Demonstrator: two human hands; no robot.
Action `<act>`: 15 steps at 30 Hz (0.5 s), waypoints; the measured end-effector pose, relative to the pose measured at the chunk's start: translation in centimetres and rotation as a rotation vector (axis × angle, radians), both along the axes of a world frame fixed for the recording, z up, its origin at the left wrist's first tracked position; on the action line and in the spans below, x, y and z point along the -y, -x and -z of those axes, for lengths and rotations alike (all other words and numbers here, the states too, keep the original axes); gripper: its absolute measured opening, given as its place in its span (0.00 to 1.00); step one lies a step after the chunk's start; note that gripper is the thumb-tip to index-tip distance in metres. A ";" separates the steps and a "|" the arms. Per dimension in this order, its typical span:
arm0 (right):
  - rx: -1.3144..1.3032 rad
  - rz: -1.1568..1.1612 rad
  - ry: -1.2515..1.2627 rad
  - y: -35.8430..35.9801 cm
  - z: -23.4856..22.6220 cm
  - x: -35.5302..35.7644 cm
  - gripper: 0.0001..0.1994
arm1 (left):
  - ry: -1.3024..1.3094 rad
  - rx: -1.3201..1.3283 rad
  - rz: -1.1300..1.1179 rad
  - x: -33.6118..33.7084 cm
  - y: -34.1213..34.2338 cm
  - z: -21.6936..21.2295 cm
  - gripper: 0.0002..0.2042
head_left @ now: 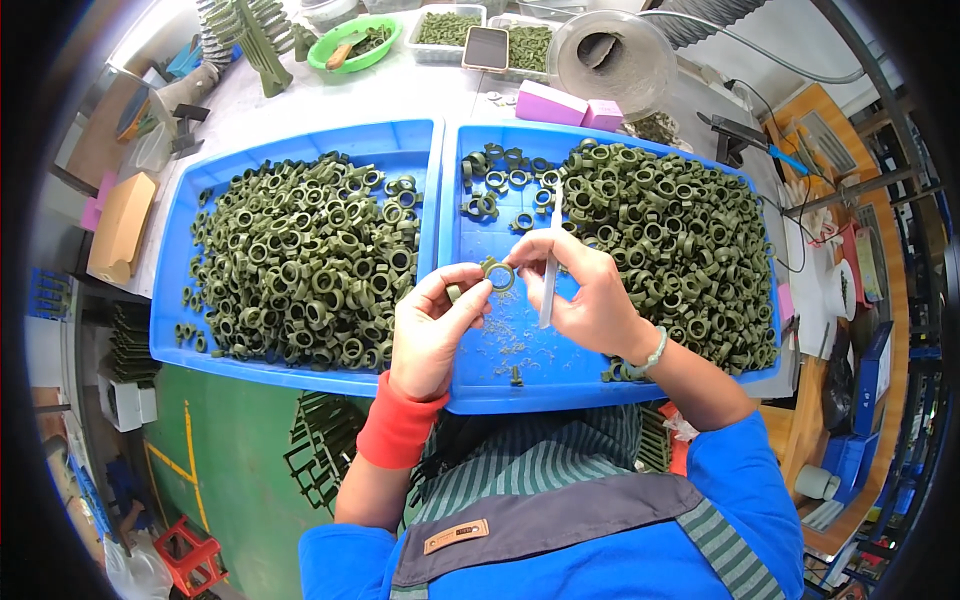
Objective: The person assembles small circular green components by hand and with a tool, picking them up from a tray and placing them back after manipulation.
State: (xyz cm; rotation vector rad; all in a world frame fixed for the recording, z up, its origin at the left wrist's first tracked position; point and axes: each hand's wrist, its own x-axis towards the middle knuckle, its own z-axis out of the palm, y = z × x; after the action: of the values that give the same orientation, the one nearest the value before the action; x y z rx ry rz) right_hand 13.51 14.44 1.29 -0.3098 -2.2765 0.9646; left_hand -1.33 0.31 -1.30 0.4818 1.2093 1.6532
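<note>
Between the thumb and fingers of my left hand (440, 318) is a small dark green plastic ring (498, 275) with a lug, held up over the right blue tray (478, 345). A second green piece seems partly tucked in the same fingers. My right hand (585, 290) grips a long, slim, light grey knife-like tool (549, 285), its narrow end pointing away from me. The right fingertips come close to the ring's edge; whether they touch it I cannot tell. Thin green shavings (515, 348) lie on the tray floor below my hands.
Green rings are heaped in the left blue tray (300, 262) and along the right tray's right side (680, 240). Behind stand a bright green bowl (352, 45), clear boxes of green parts (440, 28), a phone (486, 49), pink blocks (552, 104) and a large clear tub (612, 65).
</note>
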 end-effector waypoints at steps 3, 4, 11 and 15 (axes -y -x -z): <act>0.011 0.017 0.238 0.1 -0.2 0.2 0.14 | -0.053 -0.120 -0.003 0.0 -0.1 0.1 0.12; 0.016 -0.021 0.259 0.0 0.2 -0.1 0.13 | -0.103 -0.180 0.001 -0.1 -0.2 0.1 0.11; -0.097 -0.058 0.153 0.3 0.5 -0.3 0.08 | -0.035 0.241 -0.027 -0.2 -0.2 -0.5 0.09; 0.242 0.158 -0.162 0.7 3.1 -3.9 0.14 | -0.227 -0.300 -0.100 0.0 0.0 0.4 0.08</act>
State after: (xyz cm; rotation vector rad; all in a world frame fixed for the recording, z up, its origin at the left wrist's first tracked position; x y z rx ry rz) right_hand 12.77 18.33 -1.83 -0.5524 -2.4864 0.6891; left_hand -1.36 0.33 -1.65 0.8462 1.2829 1.8620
